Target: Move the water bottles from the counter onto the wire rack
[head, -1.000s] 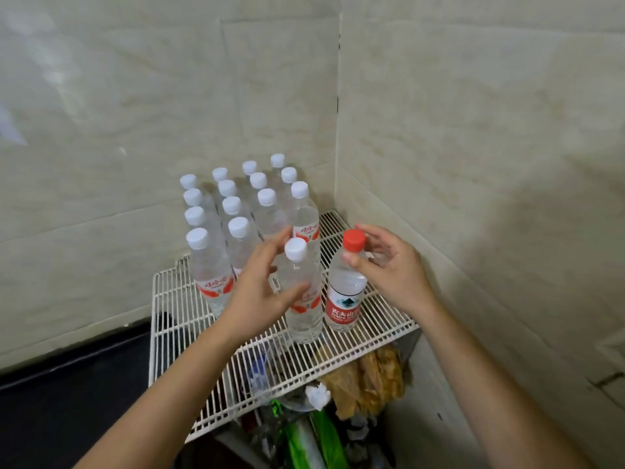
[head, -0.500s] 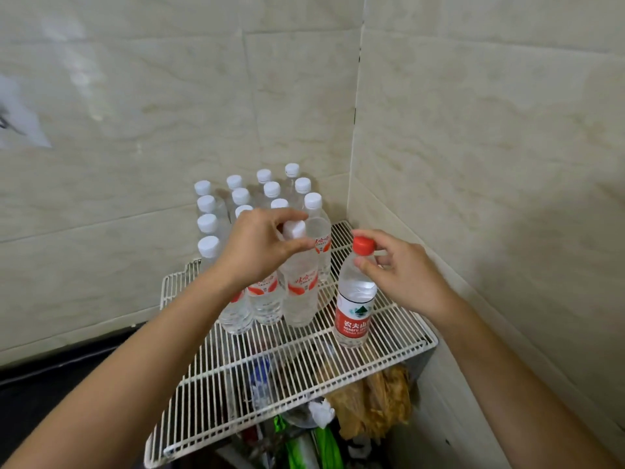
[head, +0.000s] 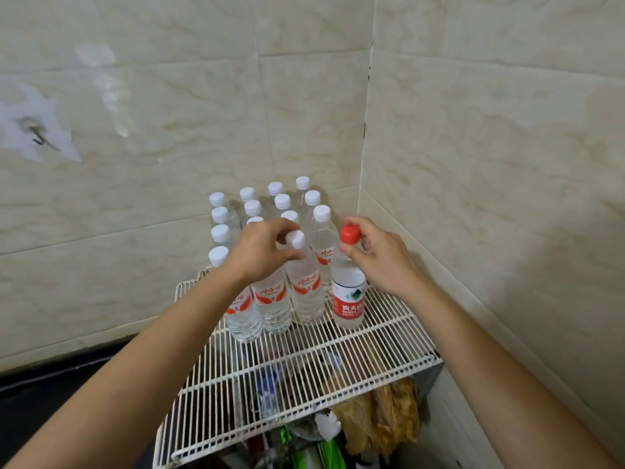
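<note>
Since the earlier frame the white-capped bottle has been pushed back into line with the front row, and the red-capped bottle has been drawn in beside it. The block of white-capped bottles is packed at the back left of the wire rack. The left hand is pinched on the neck of the white-capped bottle just under its cap. The right hand is closed on the red-capped bottle's neck. Both bottles stand upright on the wires. Full, thin-walled plastic bottles are judged fairly heavy, smooth and slightly yielding; the stiff neck below the cap is judged the surest hold, since narrow bases may tip on the wires.
</note>
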The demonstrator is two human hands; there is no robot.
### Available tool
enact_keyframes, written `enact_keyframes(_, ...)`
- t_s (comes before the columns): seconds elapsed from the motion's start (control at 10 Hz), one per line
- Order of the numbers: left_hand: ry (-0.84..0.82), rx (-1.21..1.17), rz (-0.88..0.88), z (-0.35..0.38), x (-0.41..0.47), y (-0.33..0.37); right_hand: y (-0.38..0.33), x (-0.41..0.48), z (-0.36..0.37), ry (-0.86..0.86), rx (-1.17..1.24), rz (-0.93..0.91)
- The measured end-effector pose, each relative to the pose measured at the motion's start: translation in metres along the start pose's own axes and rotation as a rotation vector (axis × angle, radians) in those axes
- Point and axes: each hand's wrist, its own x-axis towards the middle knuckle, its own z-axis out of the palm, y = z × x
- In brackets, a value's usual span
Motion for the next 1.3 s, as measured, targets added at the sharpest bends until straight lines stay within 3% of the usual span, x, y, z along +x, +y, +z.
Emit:
enact_keyframes(0.2, 0.068, -0.015, 0.001, 0.004, -0.002, 0.0, 0.005, 0.021, 0.023, -0.1, -0.028, -0.04)
enact_keyframes(0.5, 0.091, 0.004, -0.013, 0.004, -0.005, 0.003, 0.011, 0.023, 0.035, 0.015, 0.041, -0.065)
enact_keyframes(0.8, 0.133, 0.097, 0.12, 0.011, -0.007, 0.003, 0.013, 0.024, 0.036, 0.027, 0.035, -0.039)
enact_keyframes(0.9, 0.097, 0.133, 0.124, 0.009, -0.009, 0.003, 0.014, 0.021, 0.036, 0.026, 0.043, -0.038)
enact_keyframes(1.0, 0.063, 0.351, 0.14, 0.011, -0.019, 0.008, 0.014, 0.011, 0.041, 0.066, 0.033, -0.044)
enact_keyframes(1.1, 0.226, 0.39, 0.167, 0.03, -0.059, 0.018, 0.015, -0.01, 0.051, 0.128, 0.089, 0.084)
enact_keyframes(1.2, 0.144, 0.33, 0.114, 0.069, -0.114, 0.02, 0.023, -0.035, 0.057, 0.202, 0.118, 0.115)
enact_keyframes(1.3, -0.307, 0.311, -0.11, 0.104, -0.155, 0.002, 0.028, -0.042, 0.051, 0.244, 0.132, 0.118)
